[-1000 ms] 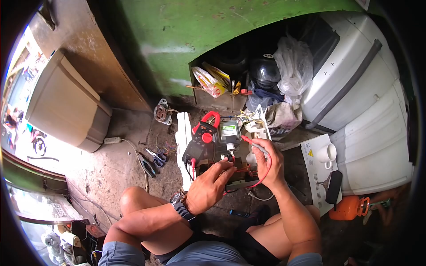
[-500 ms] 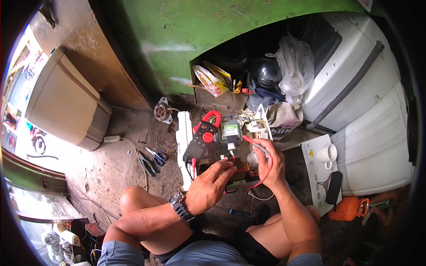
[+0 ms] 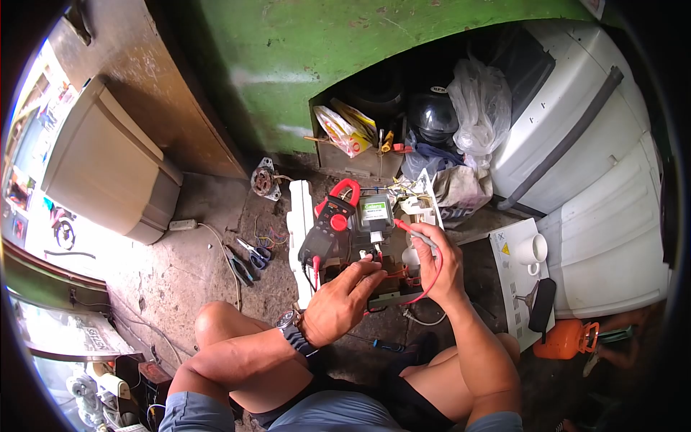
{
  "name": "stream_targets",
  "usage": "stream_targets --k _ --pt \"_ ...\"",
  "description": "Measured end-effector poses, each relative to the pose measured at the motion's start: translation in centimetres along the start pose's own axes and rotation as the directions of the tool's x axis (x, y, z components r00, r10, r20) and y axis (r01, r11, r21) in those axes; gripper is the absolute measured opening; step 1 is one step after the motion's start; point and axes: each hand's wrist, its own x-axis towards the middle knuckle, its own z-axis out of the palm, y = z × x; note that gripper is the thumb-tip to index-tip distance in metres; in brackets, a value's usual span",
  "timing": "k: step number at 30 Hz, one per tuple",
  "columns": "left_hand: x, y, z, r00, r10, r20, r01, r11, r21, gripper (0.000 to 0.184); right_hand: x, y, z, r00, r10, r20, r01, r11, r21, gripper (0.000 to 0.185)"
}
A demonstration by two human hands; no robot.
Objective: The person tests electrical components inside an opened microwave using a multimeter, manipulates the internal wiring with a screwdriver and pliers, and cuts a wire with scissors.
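Observation:
My right hand grips a test probe with a red tip end and grey handle; its red lead loops below. The probe points at the right side of a dark box with a green-and-white label. My left hand, wearing a watch, has its fingers drawn together near the white connector below the box. A small dark item shows at its fingertips, too hidden to name. A red-and-black clamp meter lies tilted left of the box, on an opened white appliance with wires and parts inside.
Pliers and scissors lie on the floor at left, near a motor-like part. On the right are a white panel, a white mug and an orange tank. A screwdriver lies between my legs.
Both hands keep nearly the same place, the probe still by the box. The view has shifted very slightly.

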Motion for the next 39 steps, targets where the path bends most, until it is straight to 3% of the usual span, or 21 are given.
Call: stream_targets --k 6,8,11,17,20,22,25,32,35,39 --pt "-0.02 -0.04 0.08 1.000 0.010 -0.001 -0.010 1.000 0.001 0.050 -0.20 0.54 -0.20 0.996 0.089 0.004 -0.089 0.995 0.050 0.020" --pt "-0.06 -0.08 0.11 1.000 0.007 0.007 -0.007 1.000 -0.005 0.065 -0.12 0.42 -0.06 0.996 0.089 -0.010 -0.089 0.994 0.061 0.020" --pt "-0.04 0.01 0.07 1.000 -0.002 0.012 0.002 1.000 -0.009 0.065 -0.02 0.52 0.06 0.999 0.039 -0.006 -0.039 0.999 0.010 0.019" --pt "-0.08 -0.15 0.18 1.000 0.003 0.014 -0.003 1.000 -0.008 0.064 -0.05 0.64 0.05 0.993 0.115 0.000 -0.115 0.992 0.058 0.019" --pt "-0.12 -0.20 0.26 1.000 0.002 0.019 -0.002 1.000 -0.010 0.064 0.00 0.56 0.04 0.999 0.045 -0.008 -0.045 0.999 0.012 0.020" --pt "-0.05 -0.13 0.19 1.000 0.000 0.019 0.001 1.000 -0.015 0.064 -0.14 0.87 -0.14 0.993 0.116 0.017 -0.117 0.991 0.058 0.020" --pt "0.04 0.02 0.02 1.000 -0.008 0.022 0.009 1.000 -0.020 0.065 -0.01 0.77 0.16 0.998 0.055 -0.007 -0.054 0.998 0.025 0.020" --pt "0.08 -0.08 0.17 1.000 0.020 -0.010 -0.020 1.000 -0.014 0.065 0.00 0.56 -0.02 0.993 0.115 0.012 -0.115 0.992 0.051 0.020" --pt "0.06 0.01 0.09 1.000 0.007 0.005 -0.006 1.000 -0.016 0.064 0.01 0.59 0.10 0.998 0.056 -0.001 -0.056 0.998 0.026 0.019" --pt "0.07 -0.04 0.09 1.000 -0.001 0.012 0.001 1.000 -0.019 0.064 0.04 0.57 -0.13 0.994 0.111 0.015 -0.111 0.993 0.048 0.019"
